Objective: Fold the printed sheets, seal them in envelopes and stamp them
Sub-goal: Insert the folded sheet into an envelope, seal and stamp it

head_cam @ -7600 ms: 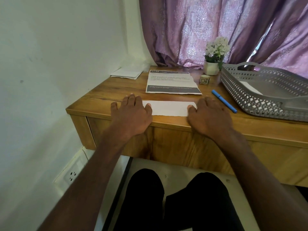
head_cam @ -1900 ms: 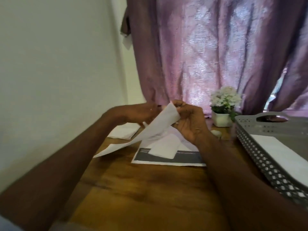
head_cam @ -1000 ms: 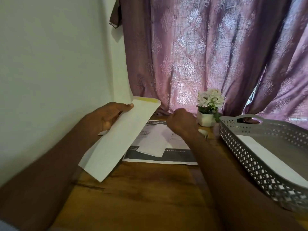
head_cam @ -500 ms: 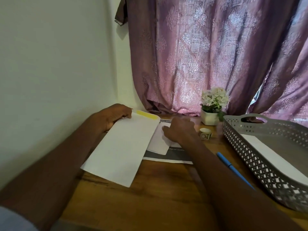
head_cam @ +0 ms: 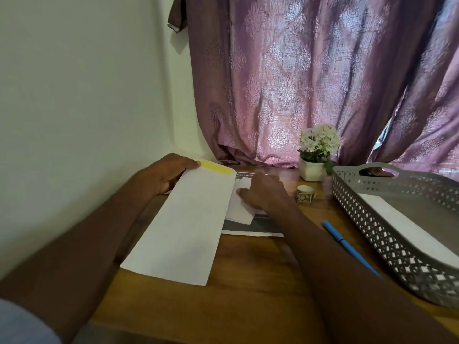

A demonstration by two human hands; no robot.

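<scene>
My left hand (head_cam: 165, 176) grips the far end of a long white envelope (head_cam: 188, 224) with a yellow strip at its open flap; the envelope slants down over the wooden desk (head_cam: 260, 269). My right hand (head_cam: 263, 194) rests fingers-down on the folded white sheet (head_cam: 239, 212), which lies on a printed sheet (head_cam: 255, 228) with a dark band. The envelope covers the left part of both sheets. A small roll of stamps (head_cam: 305, 193) stands right of my right hand.
A blue pen (head_cam: 347, 247) lies on the desk beside a grey perforated tray (head_cam: 387, 239) holding a white envelope (head_cam: 409, 229). A white pot of flowers (head_cam: 315, 155) stands at the back before purple curtains. A white wall closes the left side.
The envelope in my left hand has come down from upright to lie low over the desk. My right hand has settled onto the folded sheet.
</scene>
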